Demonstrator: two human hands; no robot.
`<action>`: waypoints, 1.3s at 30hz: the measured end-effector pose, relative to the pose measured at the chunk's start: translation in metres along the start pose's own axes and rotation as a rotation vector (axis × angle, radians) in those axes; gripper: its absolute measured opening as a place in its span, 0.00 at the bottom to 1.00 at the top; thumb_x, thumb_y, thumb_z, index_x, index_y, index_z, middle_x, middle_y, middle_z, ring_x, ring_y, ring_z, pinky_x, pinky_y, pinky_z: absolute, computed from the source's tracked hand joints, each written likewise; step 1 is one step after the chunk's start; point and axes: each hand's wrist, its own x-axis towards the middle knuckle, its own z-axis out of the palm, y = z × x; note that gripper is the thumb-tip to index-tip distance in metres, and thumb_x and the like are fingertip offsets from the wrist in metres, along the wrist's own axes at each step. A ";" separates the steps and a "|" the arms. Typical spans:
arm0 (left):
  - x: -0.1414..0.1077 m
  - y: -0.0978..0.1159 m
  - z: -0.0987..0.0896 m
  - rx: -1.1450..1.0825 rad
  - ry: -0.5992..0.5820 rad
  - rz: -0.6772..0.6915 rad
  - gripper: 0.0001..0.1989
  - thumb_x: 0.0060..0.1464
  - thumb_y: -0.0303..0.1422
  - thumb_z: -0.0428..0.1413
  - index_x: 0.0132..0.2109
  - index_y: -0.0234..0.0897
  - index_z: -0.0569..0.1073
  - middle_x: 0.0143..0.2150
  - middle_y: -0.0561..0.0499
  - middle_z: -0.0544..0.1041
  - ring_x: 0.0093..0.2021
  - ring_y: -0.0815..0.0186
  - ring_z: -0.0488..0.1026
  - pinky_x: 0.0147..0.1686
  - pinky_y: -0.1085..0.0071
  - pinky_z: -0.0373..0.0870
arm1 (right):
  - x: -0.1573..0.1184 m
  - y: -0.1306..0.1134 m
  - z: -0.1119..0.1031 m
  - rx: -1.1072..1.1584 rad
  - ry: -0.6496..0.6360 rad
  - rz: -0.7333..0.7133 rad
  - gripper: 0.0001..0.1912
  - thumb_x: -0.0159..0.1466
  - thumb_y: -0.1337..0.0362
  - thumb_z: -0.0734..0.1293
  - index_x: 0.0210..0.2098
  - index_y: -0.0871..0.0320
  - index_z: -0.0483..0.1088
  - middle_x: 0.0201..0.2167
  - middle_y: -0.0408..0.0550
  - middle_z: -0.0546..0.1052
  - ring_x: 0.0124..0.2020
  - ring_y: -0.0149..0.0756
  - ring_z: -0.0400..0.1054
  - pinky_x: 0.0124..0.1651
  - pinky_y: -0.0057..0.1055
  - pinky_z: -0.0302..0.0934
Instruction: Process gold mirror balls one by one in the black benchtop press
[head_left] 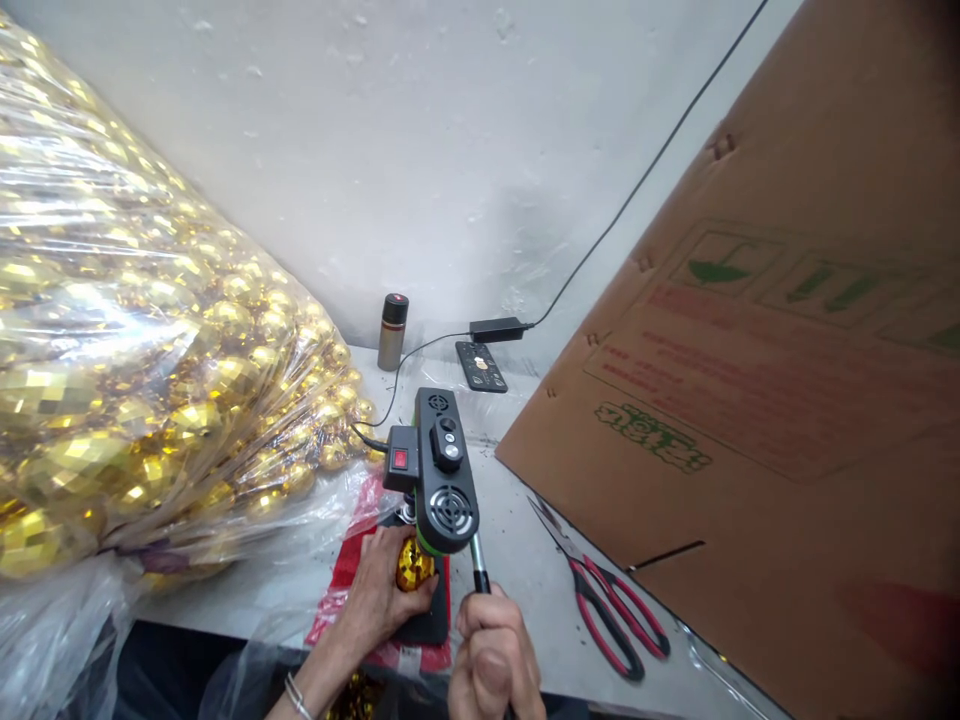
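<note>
In the head view my left hand (pixel 386 583) holds a shiny gold faceted ball (pixel 415 566) between thumb and fingers, just below the head of a black press-like device (pixel 448 470). That device has round grilles and a red switch on its side box. My right hand (pixel 495 645) is wrapped round the black grip of a metal lever (pixel 480 565) at the device's right side. Under the ball lies the black base (pixel 429 625), resting on a red plastic sheet (pixel 337 600).
A large clear bag of gold balls (pixel 172 390) fills the left side. Behind the device stand a bottle (pixel 392 335), a phone (pixel 481 367) and a power adapter (pixel 499 329) with cables. Red-handled scissors (pixel 607 610) lie to the right beside a big cardboard box (pixel 750 380).
</note>
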 end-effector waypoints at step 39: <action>0.001 -0.005 -0.002 0.083 0.004 0.023 0.21 0.48 0.35 0.65 0.51 0.38 0.80 0.42 0.43 0.84 0.44 0.48 0.79 0.45 0.53 0.77 | 0.021 0.003 -0.015 0.077 -0.216 -0.011 0.19 0.77 0.70 0.55 0.29 0.54 0.60 0.24 0.37 0.67 0.24 0.25 0.63 0.31 0.26 0.60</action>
